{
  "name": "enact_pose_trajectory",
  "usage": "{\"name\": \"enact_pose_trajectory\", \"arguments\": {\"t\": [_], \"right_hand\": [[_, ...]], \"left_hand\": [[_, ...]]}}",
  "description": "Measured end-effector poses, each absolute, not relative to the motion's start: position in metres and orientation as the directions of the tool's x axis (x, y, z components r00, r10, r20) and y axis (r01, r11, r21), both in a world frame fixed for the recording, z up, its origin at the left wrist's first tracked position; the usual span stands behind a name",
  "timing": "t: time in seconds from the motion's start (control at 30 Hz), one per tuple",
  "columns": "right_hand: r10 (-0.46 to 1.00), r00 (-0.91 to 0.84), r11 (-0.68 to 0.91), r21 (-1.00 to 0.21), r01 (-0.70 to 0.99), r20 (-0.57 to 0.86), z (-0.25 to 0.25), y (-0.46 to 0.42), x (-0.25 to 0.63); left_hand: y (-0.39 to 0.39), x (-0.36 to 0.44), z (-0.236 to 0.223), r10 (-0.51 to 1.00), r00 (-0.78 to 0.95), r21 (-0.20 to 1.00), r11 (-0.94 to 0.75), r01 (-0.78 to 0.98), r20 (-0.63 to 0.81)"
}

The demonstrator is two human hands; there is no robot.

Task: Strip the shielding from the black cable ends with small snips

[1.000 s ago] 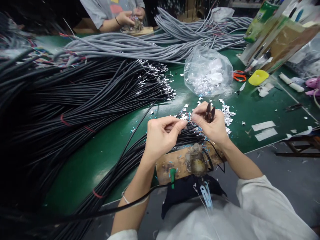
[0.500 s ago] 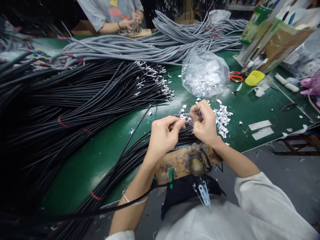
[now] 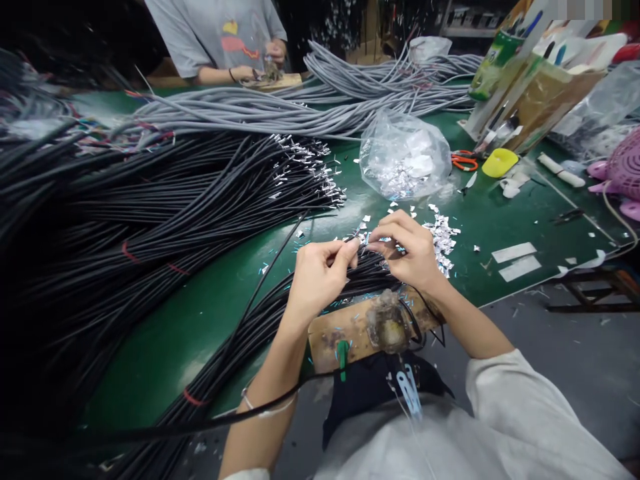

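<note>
Over the near bundle of black cables (image 3: 273,303), my left hand (image 3: 320,275) is closed, with thumb and forefinger pinching the end of a black cable. Thin wire ends poke out by its fingertips. My right hand (image 3: 411,250) meets it from the right, thumb and fingertips pinched on those thin wires, the other fingers bent. The fingers partly hide the wires. Below my hands, a wooden board (image 3: 325,337) bears a grimy metal block (image 3: 390,323) and a green clip (image 3: 343,357). Foil scraps (image 3: 443,240) and small blue bits lie around my hands.
A large pile of black cables (image 3: 165,200) fills the left. Grey cables (image 3: 220,110) run across the back, where another person's hand (image 3: 243,73) rests by a board. A clear bag (image 3: 405,157) of foil scraps, orange-handled scissors (image 3: 464,160) and a pen holder (image 3: 537,107) stand right.
My right hand has turned and its fingers have extended towards the left fingertips; a dark thin item seen in it is no longer visible. The other person's hands have moved apart.
</note>
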State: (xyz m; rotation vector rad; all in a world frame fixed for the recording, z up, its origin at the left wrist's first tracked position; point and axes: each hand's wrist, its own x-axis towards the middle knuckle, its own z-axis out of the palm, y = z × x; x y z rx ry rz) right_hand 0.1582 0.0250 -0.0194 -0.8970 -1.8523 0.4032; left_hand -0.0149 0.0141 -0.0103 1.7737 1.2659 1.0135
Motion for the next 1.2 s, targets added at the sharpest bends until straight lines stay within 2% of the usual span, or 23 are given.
{"name": "enact_pose_trajectory", "arguments": {"t": [0.1,0.2,0.3,0.4,0.47,0.57,0.63,0.7,0.77,0.8,0.87,0.93,1.07,1.2], "right_hand": [[0.788,-0.243,0.613,-0.756,0.228,0.566,-0.019,0.031,0.162],[0.904,-0.207,0.410,-0.897,0.166,0.375,-0.022,0.038,0.163],[0.975,-0.096,0.216,-0.964,0.153,0.203,-0.027,0.042,0.160],[0.975,-0.204,0.083,-0.995,-0.051,0.091,-0.029,0.039,0.155],[0.943,-0.295,0.134,-0.987,-0.092,0.155,-0.028,0.037,0.153],[0.869,-0.256,0.469,-0.870,0.151,0.424,-0.022,0.039,0.159],[0.809,-0.169,0.584,-0.738,0.340,0.562,-0.018,0.041,0.168],[0.760,0.038,0.578,-0.702,0.416,0.649,-0.015,0.043,0.176],[0.703,0.266,0.533,-0.736,0.417,0.660,-0.014,0.042,0.180],[0.737,0.264,0.500,-0.764,0.408,0.623,-0.013,0.040,0.180],[0.839,0.059,0.483,-0.791,0.376,0.541,-0.013,0.036,0.174],[0.844,0.000,0.502,-0.791,0.350,0.536,-0.012,0.031,0.167],[0.813,0.034,0.535,-0.768,0.354,0.582,-0.010,0.025,0.161],[0.748,-0.016,0.593,-0.657,0.466,0.663,-0.015,0.021,0.160]], "left_hand": [[0.016,-0.015,-0.010,0.960,0.214,0.889,-0.255,0.380,0.183],[0.016,-0.011,-0.014,0.948,0.131,0.861,-0.317,0.397,0.289],[0.016,-0.006,-0.019,0.906,0.068,0.796,-0.402,0.452,0.418],[0.018,-0.004,-0.021,0.907,0.062,0.823,-0.404,0.399,0.416],[0.019,-0.006,-0.021,0.927,0.095,0.860,-0.373,0.350,0.363],[0.019,-0.011,-0.018,0.948,0.204,0.896,-0.300,0.326,0.243],[0.017,-0.013,-0.016,0.949,0.255,0.911,-0.264,0.317,0.187],[0.016,-0.013,-0.013,0.953,0.241,0.921,-0.254,0.297,0.185],[0.014,-0.012,-0.011,0.960,0.185,0.922,-0.259,0.287,0.212],[0.014,-0.011,-0.010,0.961,0.150,0.918,-0.268,0.292,0.232],[0.013,-0.010,-0.010,0.959,0.092,0.907,-0.284,0.311,0.269],[0.013,-0.009,-0.010,0.958,0.068,0.902,-0.286,0.322,0.280],[0.013,-0.007,-0.013,0.960,0.077,0.898,-0.280,0.338,0.271],[0.013,-0.006,-0.017,0.925,0.069,0.839,-0.369,0.400,0.373]]}}
